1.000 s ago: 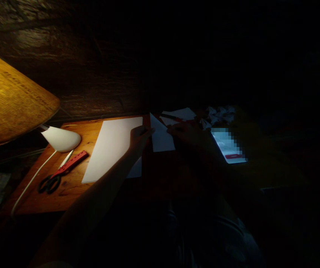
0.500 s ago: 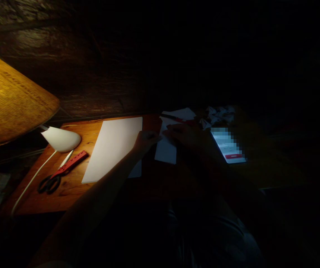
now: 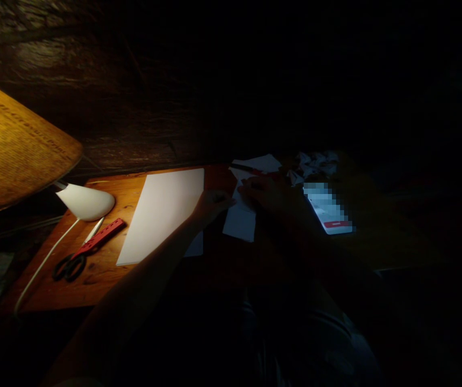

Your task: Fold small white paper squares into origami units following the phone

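A narrow piece of white paper (image 3: 240, 224) lies in the dim middle of the wooden table, between my hands. My left hand (image 3: 213, 205) has its fingers closed on the paper's left edge. From the other side, my right hand (image 3: 261, 192) pinches the same piece near its upper part; deep shadow hides most of that hand. Just behind them rest more loose paper pieces (image 3: 266, 162), with a dark and red slim object (image 3: 247, 169) across them. To the left of my left hand is a stack of white sheets (image 3: 166, 207), partly under my forearm.
A lamp with a yellow shade (image 3: 21, 150) and white base (image 3: 87, 201) stands at the left. Black-handled scissors (image 3: 71, 267) lie by a red perforated strip (image 3: 104, 235). On the right are a lit phone (image 3: 338, 228) and several folded or crumpled paper bits (image 3: 315, 164).
Both hands stay at the narrow paper, with small finger movements. Its lower end has shifted slightly toward me. The whole view has drifted a little.
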`<state>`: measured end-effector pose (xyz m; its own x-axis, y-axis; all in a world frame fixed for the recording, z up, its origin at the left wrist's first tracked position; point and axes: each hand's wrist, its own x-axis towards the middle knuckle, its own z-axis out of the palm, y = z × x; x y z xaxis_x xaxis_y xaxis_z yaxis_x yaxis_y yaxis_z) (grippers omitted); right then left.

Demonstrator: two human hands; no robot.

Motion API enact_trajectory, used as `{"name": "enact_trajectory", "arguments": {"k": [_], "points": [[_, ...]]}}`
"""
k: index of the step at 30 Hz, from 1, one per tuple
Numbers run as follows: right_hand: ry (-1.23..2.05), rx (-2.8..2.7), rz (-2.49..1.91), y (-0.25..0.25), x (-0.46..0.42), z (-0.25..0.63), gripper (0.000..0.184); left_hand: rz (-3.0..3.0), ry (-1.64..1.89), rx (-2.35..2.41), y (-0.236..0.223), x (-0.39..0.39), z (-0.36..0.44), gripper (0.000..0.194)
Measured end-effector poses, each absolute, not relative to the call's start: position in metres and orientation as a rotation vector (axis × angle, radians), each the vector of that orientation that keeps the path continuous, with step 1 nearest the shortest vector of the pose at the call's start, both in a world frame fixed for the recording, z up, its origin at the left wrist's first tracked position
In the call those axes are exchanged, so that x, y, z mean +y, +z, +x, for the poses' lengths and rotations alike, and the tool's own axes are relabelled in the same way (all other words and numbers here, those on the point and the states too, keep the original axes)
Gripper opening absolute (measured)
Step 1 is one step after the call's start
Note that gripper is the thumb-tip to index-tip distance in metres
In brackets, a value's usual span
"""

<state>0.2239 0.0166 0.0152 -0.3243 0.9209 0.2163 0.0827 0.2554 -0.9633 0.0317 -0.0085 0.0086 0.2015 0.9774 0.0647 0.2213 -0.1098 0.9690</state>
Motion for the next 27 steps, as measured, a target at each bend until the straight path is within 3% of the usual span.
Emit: {"name": "enact_trajectory", "arguments": {"k": [17,27], "points": [[1.204,-1.519,-0.897,0.015,0.019,0.217,0.021,1.570,0.895,1.113,0.008,-0.007,0.031,0.029],[1.182,-1.695,-1.095,0.014,0.014,0.222,0.034,1.533,1.013,1.186,0.008,-0.007,0.031,0.030]]}}
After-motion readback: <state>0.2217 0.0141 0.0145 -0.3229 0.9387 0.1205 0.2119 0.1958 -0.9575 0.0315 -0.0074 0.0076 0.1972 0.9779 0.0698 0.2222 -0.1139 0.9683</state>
